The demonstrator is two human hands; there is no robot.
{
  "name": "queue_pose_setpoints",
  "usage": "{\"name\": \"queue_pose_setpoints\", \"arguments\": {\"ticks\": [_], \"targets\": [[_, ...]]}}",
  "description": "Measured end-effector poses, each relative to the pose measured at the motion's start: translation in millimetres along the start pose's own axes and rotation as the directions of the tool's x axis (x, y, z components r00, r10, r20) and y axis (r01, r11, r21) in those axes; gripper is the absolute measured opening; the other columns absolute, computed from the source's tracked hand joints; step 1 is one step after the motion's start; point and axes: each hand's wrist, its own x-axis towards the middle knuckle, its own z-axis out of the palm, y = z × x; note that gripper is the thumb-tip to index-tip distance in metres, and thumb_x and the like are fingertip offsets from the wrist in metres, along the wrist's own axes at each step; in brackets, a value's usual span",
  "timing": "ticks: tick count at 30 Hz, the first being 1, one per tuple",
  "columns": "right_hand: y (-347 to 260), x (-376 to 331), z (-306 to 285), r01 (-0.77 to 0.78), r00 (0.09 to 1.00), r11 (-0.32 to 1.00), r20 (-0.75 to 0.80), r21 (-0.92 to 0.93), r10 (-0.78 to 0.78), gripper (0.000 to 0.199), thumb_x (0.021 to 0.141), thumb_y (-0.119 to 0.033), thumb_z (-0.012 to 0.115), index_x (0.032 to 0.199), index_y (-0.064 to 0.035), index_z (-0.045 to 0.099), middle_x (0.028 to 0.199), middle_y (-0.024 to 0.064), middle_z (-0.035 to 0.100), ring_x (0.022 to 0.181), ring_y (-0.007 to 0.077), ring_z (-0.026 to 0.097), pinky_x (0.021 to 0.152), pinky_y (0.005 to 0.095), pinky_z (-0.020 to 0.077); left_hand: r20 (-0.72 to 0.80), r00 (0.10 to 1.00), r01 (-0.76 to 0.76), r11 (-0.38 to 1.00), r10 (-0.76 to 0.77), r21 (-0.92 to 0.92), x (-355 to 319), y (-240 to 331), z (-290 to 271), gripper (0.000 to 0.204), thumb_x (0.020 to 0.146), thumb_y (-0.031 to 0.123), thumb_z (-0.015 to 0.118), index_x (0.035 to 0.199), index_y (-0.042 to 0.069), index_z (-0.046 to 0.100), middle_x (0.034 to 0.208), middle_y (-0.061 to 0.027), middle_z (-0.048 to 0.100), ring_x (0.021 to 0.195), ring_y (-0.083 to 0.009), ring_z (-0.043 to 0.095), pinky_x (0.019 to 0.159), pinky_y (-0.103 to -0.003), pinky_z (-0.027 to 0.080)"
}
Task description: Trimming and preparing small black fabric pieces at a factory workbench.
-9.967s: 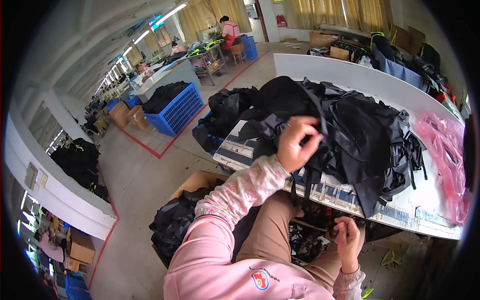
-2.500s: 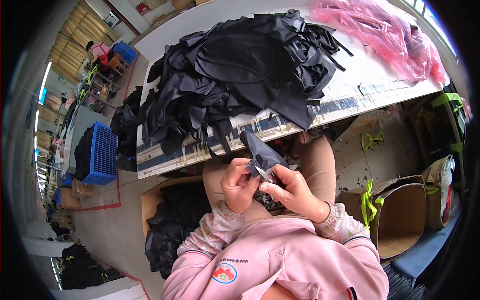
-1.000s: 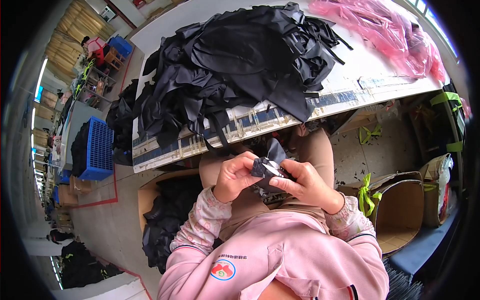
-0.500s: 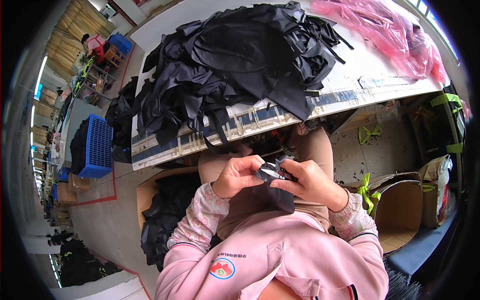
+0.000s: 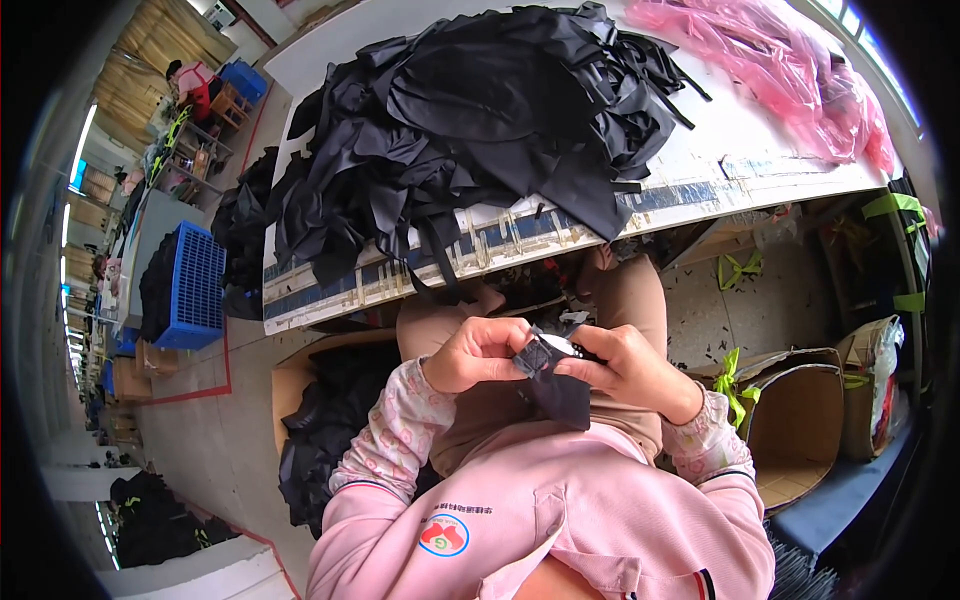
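Over my lap, my left hand (image 5: 478,352) and my right hand (image 5: 628,368) both pinch a small piece of black fabric (image 5: 552,385). Its upper end sits between my fingertips and the rest hangs down over my thigh. Something small and dark is also in my right hand's fingers, but I cannot tell what it is. Just beyond my knees stands a white worktable (image 5: 700,185), and a big heap of black fabric pieces and straps (image 5: 480,120) lies on it.
Pink plastic bags (image 5: 790,70) lie on the table's right end. A cardboard box of black fabric (image 5: 320,420) stands on the floor at my left, open cartons (image 5: 800,420) at my right. A blue crate (image 5: 195,290) and another person (image 5: 190,80) are far left.
Ten seconds ago my left hand reached up into the heap on the table. Since then both hands came down to my lap with the black piece, which they have turned and lowered slightly.
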Motion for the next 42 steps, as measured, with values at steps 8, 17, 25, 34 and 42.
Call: {"name": "queue_pose_setpoints", "arguments": {"ticks": [8,17,25,34,42], "targets": [[-3,0,-12,0.130,0.986,0.990,0.109,-0.057,-0.123,0.038,0.084,-0.033,0.068,0.076,-0.0005,0.052,0.056,0.0183,0.051,0.055,0.0384,0.055,0.049,0.0415,0.0415,0.164,0.979,0.126,0.991,-0.118,-0.040,5,9,-17,0.008,0.080,0.002,0.066,0.084,-0.002,0.062,0.091,-0.0033,0.055,0.087,-0.0125,0.051,0.079,-0.025,0.039],[-2,-1,-11,0.202,0.969,0.963,0.176,-0.178,-0.171,0.036,0.083,-0.037,0.068,0.079,-0.0028,0.056,0.056,0.0157,0.053,0.054,0.0363,0.056,0.049,0.0422,0.0432,0.315,0.922,0.234,0.972,-0.225,0.009,13,6,-22,0.013,0.077,0.006,0.068,0.084,-0.003,0.063,0.087,-0.0038,0.056,0.083,-0.0129,0.051,0.076,-0.025,0.039],[0,3,-7,0.290,0.942,0.947,0.218,-0.137,-0.256,0.032,0.082,-0.033,0.071,0.082,-0.0037,0.059,0.056,0.0112,0.055,0.051,0.0331,0.056,0.047,0.0404,0.0421,0.399,0.836,0.395,0.918,-0.376,0.036,20,14,-13,0.014,0.078,0.008,0.070,0.079,-0.004,0.061,0.082,-0.0064,0.055,0.080,-0.0162,0.051,0.074,-0.029,0.039],[0,3,-8,0.270,0.930,0.958,0.283,-0.100,-0.233,0.035,0.083,-0.038,0.067,0.084,-0.0032,0.060,0.057,0.0151,0.055,0.053,0.0350,0.056,0.049,0.0408,0.0431,0.468,0.798,0.396,0.916,-0.379,0.067,20,6,-18,0.014,0.080,0.008,0.068,0.079,-0.004,0.059,0.085,-0.0063,0.054,0.082,-0.0142,0.051,0.074,-0.028,0.040],[-1,6,-7,0.301,0.906,0.952,0.330,-0.059,-0.266,0.033,0.084,-0.035,0.067,0.090,-0.0032,0.062,0.059,0.0157,0.056,0.054,0.0353,0.057,0.049,0.0412,0.0433,0.475,0.787,0.400,0.912,-0.394,0.092,24,6,-9,0.012,0.080,0.009,0.068,0.080,-0.002,0.063,0.084,-0.0006,0.056,0.080,-0.0089,0.051,0.073,-0.023,0.039]]}}
